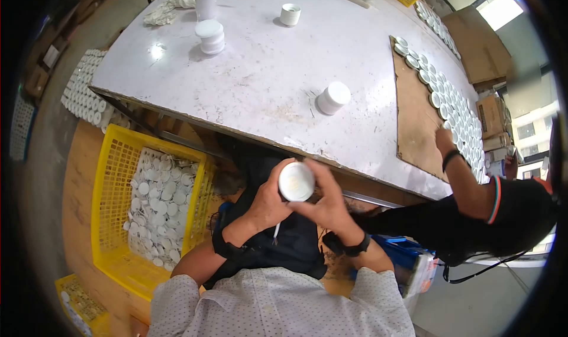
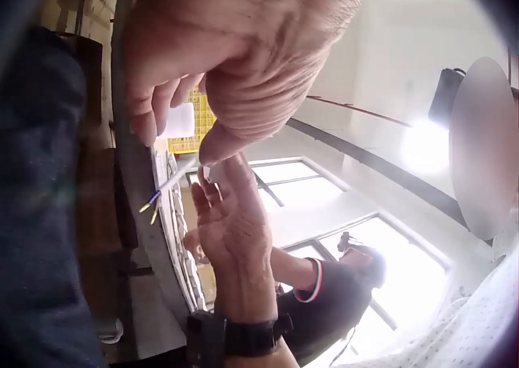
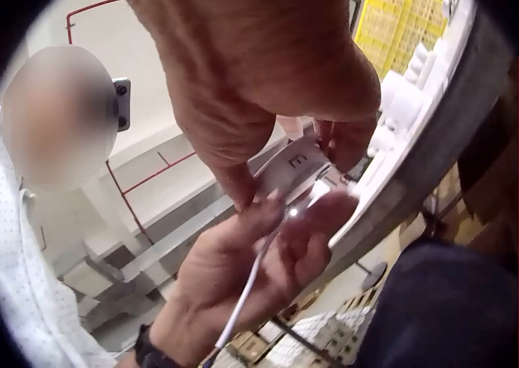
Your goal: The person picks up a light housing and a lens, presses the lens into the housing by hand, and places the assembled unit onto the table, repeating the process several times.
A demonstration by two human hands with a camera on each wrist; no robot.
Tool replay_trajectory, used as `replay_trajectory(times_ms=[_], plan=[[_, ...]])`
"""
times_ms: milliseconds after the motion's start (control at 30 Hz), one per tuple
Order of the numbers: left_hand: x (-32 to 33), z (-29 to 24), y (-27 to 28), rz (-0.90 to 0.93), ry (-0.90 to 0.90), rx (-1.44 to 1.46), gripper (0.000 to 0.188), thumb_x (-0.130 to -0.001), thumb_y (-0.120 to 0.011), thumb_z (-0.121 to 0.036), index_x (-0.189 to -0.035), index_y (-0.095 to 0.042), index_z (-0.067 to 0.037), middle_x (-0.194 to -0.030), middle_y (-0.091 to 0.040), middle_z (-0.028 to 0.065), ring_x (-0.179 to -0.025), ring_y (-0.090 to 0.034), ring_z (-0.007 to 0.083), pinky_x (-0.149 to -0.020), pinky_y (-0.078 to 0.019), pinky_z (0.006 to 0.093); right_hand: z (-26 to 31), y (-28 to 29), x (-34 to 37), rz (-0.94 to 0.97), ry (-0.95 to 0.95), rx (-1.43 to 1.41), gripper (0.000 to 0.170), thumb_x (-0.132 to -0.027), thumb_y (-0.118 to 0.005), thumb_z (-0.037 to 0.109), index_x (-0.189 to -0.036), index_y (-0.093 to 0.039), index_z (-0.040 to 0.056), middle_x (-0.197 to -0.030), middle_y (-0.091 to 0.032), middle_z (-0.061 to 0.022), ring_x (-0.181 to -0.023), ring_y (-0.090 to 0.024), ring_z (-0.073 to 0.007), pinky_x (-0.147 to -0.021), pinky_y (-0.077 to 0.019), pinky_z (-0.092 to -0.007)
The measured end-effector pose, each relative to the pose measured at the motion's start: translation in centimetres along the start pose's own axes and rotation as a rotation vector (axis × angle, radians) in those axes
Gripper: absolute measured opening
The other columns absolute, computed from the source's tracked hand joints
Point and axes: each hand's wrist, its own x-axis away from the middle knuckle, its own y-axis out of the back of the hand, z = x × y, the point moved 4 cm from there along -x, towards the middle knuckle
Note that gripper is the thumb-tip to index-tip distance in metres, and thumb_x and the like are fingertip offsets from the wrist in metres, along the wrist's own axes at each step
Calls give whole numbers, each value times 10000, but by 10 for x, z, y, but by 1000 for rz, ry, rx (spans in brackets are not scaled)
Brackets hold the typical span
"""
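A round white lamp fitting (image 1: 296, 182) with a pale yellowish middle is held between both hands, above the lap. My left hand (image 1: 265, 201) grips it along its left side. On the other side, my right hand (image 1: 326, 198) curves thumb and fingers about the rim, slightly blurred. A white cable (image 3: 247, 295) runs down from the fitting past the left palm. Its thin coloured wire ends (image 2: 151, 202) show in the left wrist view. Dark lettering is visible on the fitting's white side (image 3: 293, 164) in the right wrist view.
On the white table (image 1: 248, 82) stand stacks of white round parts (image 1: 334, 97). A yellow crate (image 1: 112, 218) of white discs (image 1: 160, 201) is at left. At right, another person (image 1: 473, 213) reaches over cardboard (image 1: 414, 112) with rows of white rings (image 1: 449, 100).
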Motion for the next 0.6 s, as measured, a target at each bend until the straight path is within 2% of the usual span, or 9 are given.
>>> replay_trajectory(times_ms=[67,133,167,200,267,300,333,433,600], plan=[[9,1,9,-29,59,57,708,-645,-736,-50,-1248,-365,-60,-1108,-547,135,-1039,-543,220,-857,-448,325,2,-10,-3,73,16,-88,703,-613,-780,116,-1228,-445,58,-1154,-470,-109,-1038,-482,-209,-808,-429,-292],[21,19,20,-111,140,95,686,-626,-748,-38,-1216,-400,-54,-1081,-560,121,-999,-559,213,-866,-442,329,-3,2,-18,42,-1,2,641,-631,-771,138,-1194,-476,52,-1077,-507,-99,-949,-515,-191,-748,-442,-285],[30,35,23,-87,243,176,688,-622,-743,-8,-1213,-392,-50,-1068,-559,113,-941,-576,199,-802,-479,314,-19,13,-26,-71,-206,11,557,-660,-746,156,-1143,-500,29,-981,-536,-93,-817,-534,-162,-679,-450,-278],[34,33,29,-89,241,174,688,-622,-743,-8,-1213,-392,-50,-1068,-559,113,-941,-576,199,-802,-479,314,-29,31,-46,-257,-89,186,497,-693,-721,183,-1102,-506,2,-913,-536,-80,-730,-523,-141,-630,-447,-268],[42,32,33,-71,427,371,692,-627,-726,26,-1221,-378,-49,-1039,-557,103,-894,-581,178,-718,-508,288,-56,70,-82,-530,-102,159,465,-718,-704,218,-1063,-508,-22,-856,-529,-77,-725,-523,-123,-593,-446,-257],[45,36,32,-89,341,335,653,-657,-671,97,-1218,-369,-44,-1010,-555,97,-771,-596,130,-546,-510,232,-64,83,-98,-578,-231,56,467,-721,-704,229,-1057,-506,-28,-838,-524,-73,-709,-522,-121,-578,-447,-260],[47,37,31,-92,335,336,653,-657,-671,97,-1218,-369,-44,-1010,-555,97,-771,-596,130,-546,-510,232,-71,92,-109,-622,-360,-49,469,-725,-703,240,-1050,-505,-34,-819,-519,-69,-693,-521,-119,-562,-447,-262],[53,51,28,-105,285,223,690,-608,-740,7,-1202,-392,-36,-1075,-540,108,-975,-550,199,-831,-460,314,-91,100,-133,-589,-482,-119,442,-725,-712,279,-1011,-533,-7,-758,-510,-33,-638,-497,-99,-501,-400,-212],[53,41,32,-131,205,117,690,-595,-753,-20,-1191,-407,-33,-1087,-545,116,-1022,-532,214,-889,-418,320,-103,109,-137,-585,-457,-229,309,-742,-702,235,-883,-521,26,-702,-496,-18,-537,-454,-79,-457,-382,-208]])
